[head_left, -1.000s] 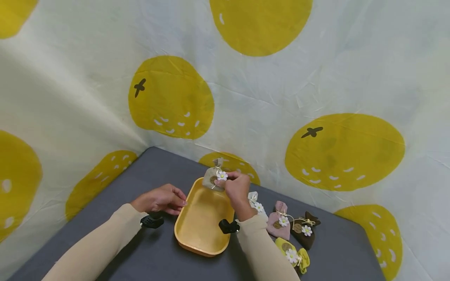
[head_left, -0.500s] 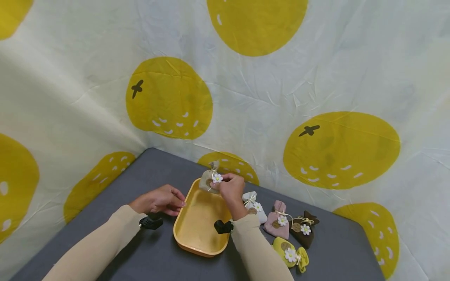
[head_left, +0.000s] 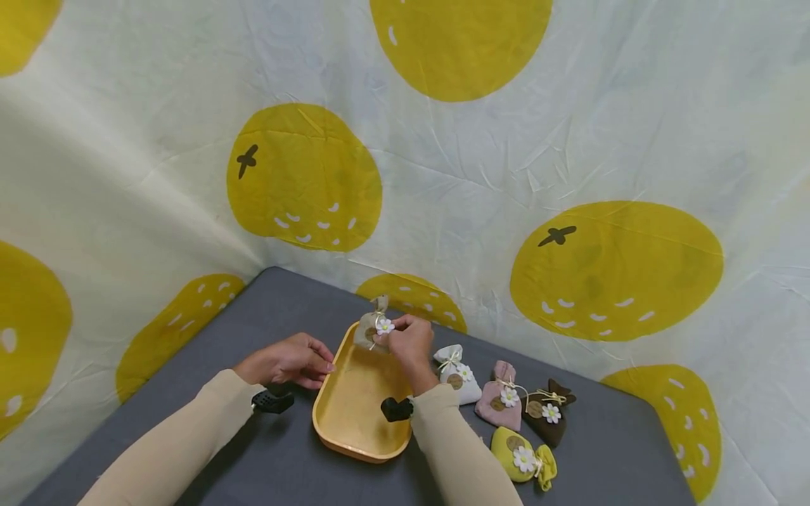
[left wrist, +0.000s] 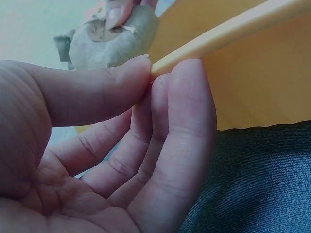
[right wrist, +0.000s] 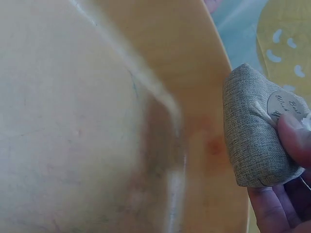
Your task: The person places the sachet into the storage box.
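A grey-beige cloth sachet (head_left: 370,333) with a white flower and a round tag is pinched between the thumb and fingers of my right hand (head_left: 410,346). It is held upright at the far end of a yellow-orange tray (head_left: 362,450). In the right wrist view the sachet (right wrist: 252,131) stands by the tray's wall, my thumb on its tag. My left hand (head_left: 294,360) pinches the tray's left rim. The left wrist view shows that thumb and fingertips meeting on the rim (left wrist: 214,41). Inside, the tray's floor is bare.
Right of the tray lie a white sachet (head_left: 458,383), a pink sachet (head_left: 496,404), a dark brown sachet (head_left: 549,422) and a yellow sachet (head_left: 509,453). The grey table (head_left: 285,295) meets a fruit-printed cloth (head_left: 443,190) along its back edge.
My right hand has moved left and slightly down with the beige sachet, over the tray's far end. The white sachet has come into fuller view. My left hand stays on the rim.
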`<state>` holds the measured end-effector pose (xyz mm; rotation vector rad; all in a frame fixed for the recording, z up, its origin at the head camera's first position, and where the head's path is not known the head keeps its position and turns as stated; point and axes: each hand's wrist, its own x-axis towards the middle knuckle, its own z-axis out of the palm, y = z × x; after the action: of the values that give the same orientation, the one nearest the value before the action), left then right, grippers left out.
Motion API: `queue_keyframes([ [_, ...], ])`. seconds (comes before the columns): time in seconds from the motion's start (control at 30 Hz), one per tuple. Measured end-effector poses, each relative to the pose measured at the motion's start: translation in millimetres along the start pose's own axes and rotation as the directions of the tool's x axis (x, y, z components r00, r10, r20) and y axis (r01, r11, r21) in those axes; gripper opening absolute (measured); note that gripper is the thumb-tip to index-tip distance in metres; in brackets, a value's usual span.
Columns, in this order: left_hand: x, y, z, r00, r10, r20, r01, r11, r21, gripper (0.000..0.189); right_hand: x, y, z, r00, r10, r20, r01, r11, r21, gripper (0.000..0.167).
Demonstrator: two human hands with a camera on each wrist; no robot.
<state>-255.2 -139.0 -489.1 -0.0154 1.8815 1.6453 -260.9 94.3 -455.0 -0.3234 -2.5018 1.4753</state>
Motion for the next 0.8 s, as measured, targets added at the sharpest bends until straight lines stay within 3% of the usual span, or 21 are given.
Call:
queue_keyframes([
  [0.27, -0.3, 0.7, 1.0, 1.000, 0.003, 0.021, -0.002, 1.000, -0.018, 0.019, 0.1, 8, 7, 1.000, -0.028, -0.001, 0.028, 0.999, -0.020, 0.027],
  [0.8, 0.0, 2.1, 1.4, 1.000, -0.011, 0.018, 0.011, 1.000, -0.013, 0.020, -1.3, 20, 20, 0.999, 0.018, 0.049, -0.015, 0.997, -0.071, 0.032],
])
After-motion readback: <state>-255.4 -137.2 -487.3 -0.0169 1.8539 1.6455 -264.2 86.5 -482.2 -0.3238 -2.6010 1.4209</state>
